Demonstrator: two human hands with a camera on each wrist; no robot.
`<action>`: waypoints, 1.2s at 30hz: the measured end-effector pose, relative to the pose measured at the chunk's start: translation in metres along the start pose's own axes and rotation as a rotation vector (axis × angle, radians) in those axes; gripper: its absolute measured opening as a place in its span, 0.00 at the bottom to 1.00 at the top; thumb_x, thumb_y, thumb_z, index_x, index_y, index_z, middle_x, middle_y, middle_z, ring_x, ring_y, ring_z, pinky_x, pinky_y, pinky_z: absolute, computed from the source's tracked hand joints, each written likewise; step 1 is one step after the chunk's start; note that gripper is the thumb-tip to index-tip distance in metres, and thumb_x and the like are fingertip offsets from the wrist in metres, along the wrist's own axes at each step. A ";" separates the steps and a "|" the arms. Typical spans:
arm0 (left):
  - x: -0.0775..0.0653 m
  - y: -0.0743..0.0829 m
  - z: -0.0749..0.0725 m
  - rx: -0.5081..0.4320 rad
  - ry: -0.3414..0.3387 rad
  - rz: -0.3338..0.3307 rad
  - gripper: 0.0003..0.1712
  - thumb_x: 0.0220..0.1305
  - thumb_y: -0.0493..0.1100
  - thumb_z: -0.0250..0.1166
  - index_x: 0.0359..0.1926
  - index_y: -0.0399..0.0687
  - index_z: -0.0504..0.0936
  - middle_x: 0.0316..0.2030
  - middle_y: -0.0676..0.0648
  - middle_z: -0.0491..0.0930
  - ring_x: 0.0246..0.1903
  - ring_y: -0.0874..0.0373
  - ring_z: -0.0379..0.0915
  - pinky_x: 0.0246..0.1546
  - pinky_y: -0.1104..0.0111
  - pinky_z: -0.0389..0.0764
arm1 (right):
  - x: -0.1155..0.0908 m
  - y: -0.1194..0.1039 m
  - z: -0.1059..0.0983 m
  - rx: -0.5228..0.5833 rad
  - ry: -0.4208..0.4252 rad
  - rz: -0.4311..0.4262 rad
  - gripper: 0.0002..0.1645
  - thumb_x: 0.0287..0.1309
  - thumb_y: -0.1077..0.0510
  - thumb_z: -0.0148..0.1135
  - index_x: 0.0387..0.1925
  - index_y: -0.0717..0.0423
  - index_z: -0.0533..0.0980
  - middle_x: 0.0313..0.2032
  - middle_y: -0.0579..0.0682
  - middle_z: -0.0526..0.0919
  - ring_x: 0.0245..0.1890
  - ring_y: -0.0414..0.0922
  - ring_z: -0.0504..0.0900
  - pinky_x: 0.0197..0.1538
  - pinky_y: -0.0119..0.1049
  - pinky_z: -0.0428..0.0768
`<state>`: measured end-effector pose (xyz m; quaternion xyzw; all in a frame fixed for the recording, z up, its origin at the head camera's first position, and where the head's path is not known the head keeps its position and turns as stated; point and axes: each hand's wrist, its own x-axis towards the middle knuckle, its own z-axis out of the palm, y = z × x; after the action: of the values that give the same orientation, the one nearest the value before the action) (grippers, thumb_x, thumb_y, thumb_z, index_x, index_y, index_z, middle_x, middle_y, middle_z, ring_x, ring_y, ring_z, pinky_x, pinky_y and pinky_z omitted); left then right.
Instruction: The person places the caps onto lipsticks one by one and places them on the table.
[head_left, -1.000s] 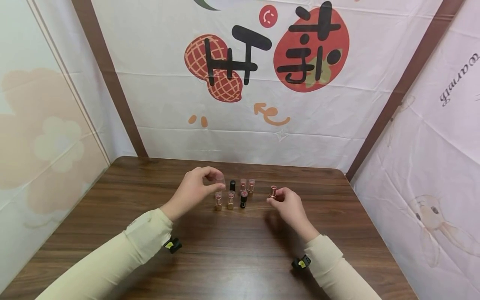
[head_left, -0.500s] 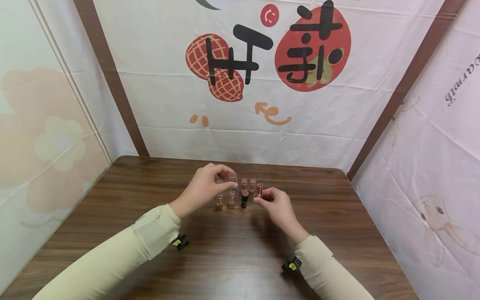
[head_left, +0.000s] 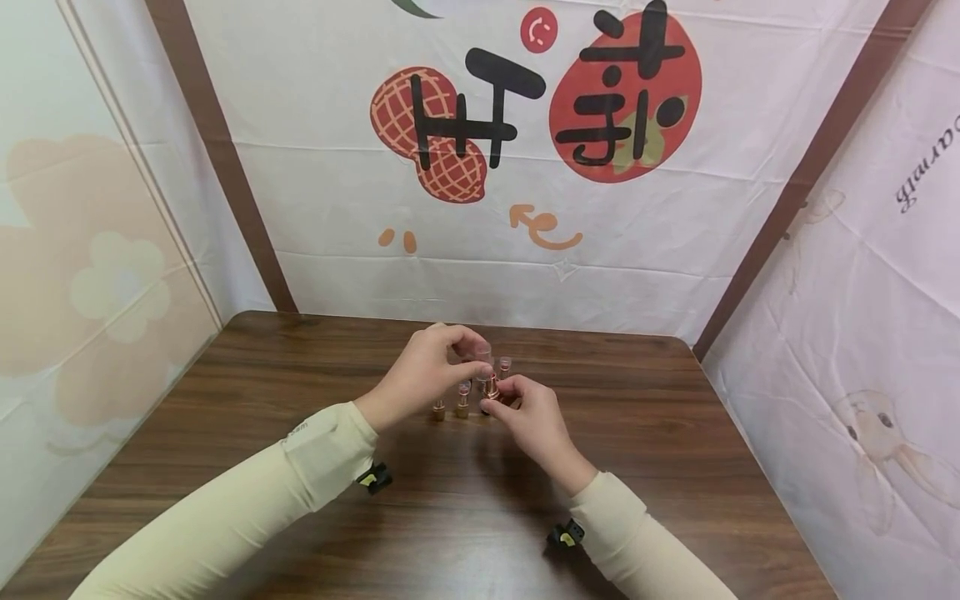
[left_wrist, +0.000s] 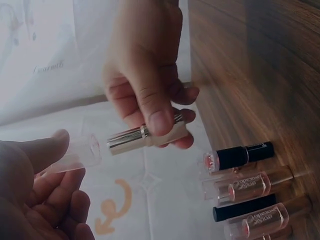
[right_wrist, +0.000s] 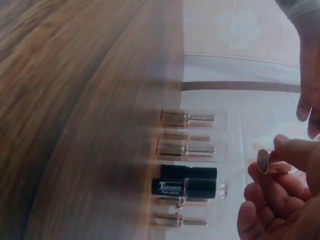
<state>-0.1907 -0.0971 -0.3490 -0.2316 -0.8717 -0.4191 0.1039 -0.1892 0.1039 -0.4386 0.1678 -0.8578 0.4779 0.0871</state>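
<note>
My left hand (head_left: 431,367) pinches a clear lipstick cap (left_wrist: 82,152) between thumb and fingers, above the row of lipsticks. Just to its right, my right hand (head_left: 536,417) grips a shiny gold lipstick tube (left_wrist: 125,141) by its base. In the left wrist view the cap's open mouth faces the tube's bare end, with a small gap between them. The right wrist view shows the flat bottom of the tube (right_wrist: 262,162) between thumb and fingers. Below the hands, clear-capped lipsticks (head_left: 462,400) and a black lipstick (left_wrist: 245,156) stand upright, partly hidden in the head view.
The lipsticks, several gold ones (right_wrist: 187,119) and two black ones (right_wrist: 185,188), stand close together on the brown wooden table (head_left: 450,517). A printed white cloth (head_left: 337,275) hangs behind the table's far edge, with more cloth at both sides.
Both hands have come together: my left hand moved right with the clear cap, and my right hand moved left with the lipstick tube. The standing lipsticks have stayed in place.
</note>
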 end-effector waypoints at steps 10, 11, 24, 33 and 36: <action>0.002 -0.003 0.000 -0.005 0.004 -0.005 0.13 0.59 0.49 0.78 0.43 0.53 0.87 0.35 0.60 0.85 0.42 0.59 0.77 0.47 0.61 0.76 | 0.005 -0.009 0.003 0.004 0.005 -0.049 0.11 0.57 0.54 0.77 0.39 0.51 0.84 0.34 0.43 0.87 0.28 0.38 0.80 0.30 0.31 0.80; 0.002 -0.004 0.000 -0.003 -0.001 -0.006 0.13 0.59 0.49 0.78 0.43 0.53 0.87 0.36 0.60 0.85 0.42 0.59 0.78 0.47 0.61 0.77 | 0.005 -0.010 0.003 0.005 0.006 -0.051 0.11 0.57 0.54 0.77 0.39 0.51 0.84 0.34 0.43 0.87 0.28 0.38 0.80 0.31 0.31 0.80; 0.003 -0.011 0.005 -0.006 -0.036 -0.038 0.08 0.62 0.46 0.76 0.41 0.57 0.86 0.37 0.57 0.84 0.42 0.55 0.80 0.44 0.63 0.81 | 0.011 -0.018 0.004 0.059 0.037 -0.045 0.10 0.57 0.56 0.77 0.39 0.48 0.83 0.32 0.40 0.87 0.28 0.38 0.81 0.29 0.31 0.81; 0.005 -0.011 0.006 -0.007 -0.040 -0.029 0.07 0.62 0.45 0.75 0.40 0.56 0.85 0.36 0.57 0.84 0.37 0.62 0.79 0.41 0.65 0.81 | 0.012 -0.020 0.004 0.084 0.050 -0.026 0.11 0.57 0.55 0.77 0.39 0.49 0.82 0.32 0.42 0.86 0.32 0.51 0.84 0.29 0.31 0.80; 0.007 -0.011 0.007 -0.007 -0.039 -0.024 0.07 0.62 0.46 0.75 0.39 0.55 0.85 0.35 0.57 0.84 0.36 0.60 0.80 0.40 0.64 0.82 | 0.013 -0.020 0.004 0.074 0.065 -0.031 0.11 0.56 0.56 0.77 0.39 0.49 0.82 0.32 0.42 0.86 0.31 0.48 0.83 0.29 0.31 0.80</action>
<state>-0.2019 -0.0953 -0.3586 -0.2296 -0.8749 -0.4186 0.0809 -0.1937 0.0884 -0.4210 0.1688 -0.8337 0.5129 0.1162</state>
